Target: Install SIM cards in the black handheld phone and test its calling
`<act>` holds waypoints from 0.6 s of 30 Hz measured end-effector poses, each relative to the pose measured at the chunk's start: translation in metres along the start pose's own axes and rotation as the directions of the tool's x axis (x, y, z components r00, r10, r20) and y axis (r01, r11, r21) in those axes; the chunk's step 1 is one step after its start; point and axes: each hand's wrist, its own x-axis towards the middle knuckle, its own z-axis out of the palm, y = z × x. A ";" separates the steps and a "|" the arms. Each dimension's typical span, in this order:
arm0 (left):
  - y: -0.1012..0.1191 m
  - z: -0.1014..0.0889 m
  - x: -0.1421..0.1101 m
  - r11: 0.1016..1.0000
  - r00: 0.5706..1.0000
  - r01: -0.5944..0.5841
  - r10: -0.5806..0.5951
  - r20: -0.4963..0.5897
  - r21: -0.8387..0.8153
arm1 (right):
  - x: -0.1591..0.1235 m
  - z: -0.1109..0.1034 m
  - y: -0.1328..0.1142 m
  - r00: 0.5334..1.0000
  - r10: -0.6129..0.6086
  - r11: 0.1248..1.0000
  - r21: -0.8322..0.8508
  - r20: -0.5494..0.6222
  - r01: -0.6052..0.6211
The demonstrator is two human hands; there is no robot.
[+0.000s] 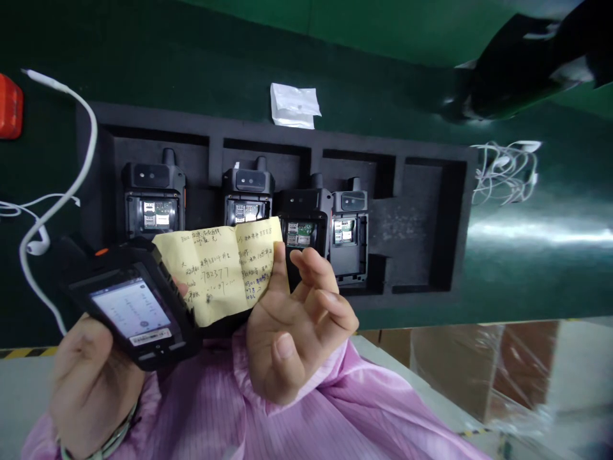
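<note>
My left hand (93, 377) grips a black rugged handheld phone (136, 310) with a lit screen and a label below it. A creased yellow paper (215, 271) with handwriting sticks out from behind the phone, and a left fingertip shows at its near edge. My right hand (297, 326) is turned palm up, its fingers apart and loosely bent, with nothing in the palm. One right finger lies against the paper's right part. Behind it, several black handsets (249, 182) with bare card slots sit in a black foam tray (426, 291); the paper partly hides some.
On the green bench (191, 70) are a white packet (294, 105), bundled white earphones (507, 169) at right, and a white cable (89, 147) at left. An orange-red object (9, 105) is at the left edge. A dark object (522, 70) occupies the upper right. Cardboard boxes (453, 358) stand below the bench.
</note>
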 end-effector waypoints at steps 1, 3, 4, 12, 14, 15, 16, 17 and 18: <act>0.000 0.000 0.000 1.000 1.000 0.002 -0.002 0.012 -0.004 | 0.000 0.000 0.000 1.000 -0.004 1.000 0.008 -0.003 0.004; 0.000 0.000 0.001 1.000 0.999 -0.008 0.008 0.039 -0.012 | 0.000 0.000 0.001 1.000 -0.018 0.999 0.044 -0.015 0.018; -0.001 0.001 0.002 1.000 0.998 -0.023 0.023 0.055 -0.012 | -0.001 0.000 0.002 0.999 -0.026 0.998 0.065 -0.019 0.027; -0.002 -0.001 0.005 0.991 0.974 -0.134 0.136 0.179 -0.021 | -0.004 0.006 0.008 0.995 -0.079 0.997 0.005 -0.056 0.079; -0.003 -0.002 0.006 0.992 0.973 -0.124 0.128 0.191 -0.034 | -0.004 0.008 0.009 0.993 -0.095 0.994 0.041 -0.064 0.098; -0.004 -0.003 0.007 0.993 0.974 -0.110 0.116 0.194 -0.039 | -0.004 0.009 0.010 0.992 -0.107 0.992 0.065 -0.072 0.112; -0.005 -0.003 0.008 0.994 0.975 -0.097 0.103 0.195 -0.042 | -0.003 0.010 0.011 0.990 -0.114 0.989 0.084 -0.080 0.120; -0.005 -0.004 0.009 0.995 0.976 -0.082 0.091 0.196 -0.052 | -0.003 0.010 0.011 0.989 -0.116 0.987 0.097 -0.088 0.125; -0.006 -0.004 0.010 0.995 0.976 -0.062 0.078 0.202 -0.084 | -0.003 0.010 0.012 0.988 -0.118 0.986 0.102 -0.096 0.128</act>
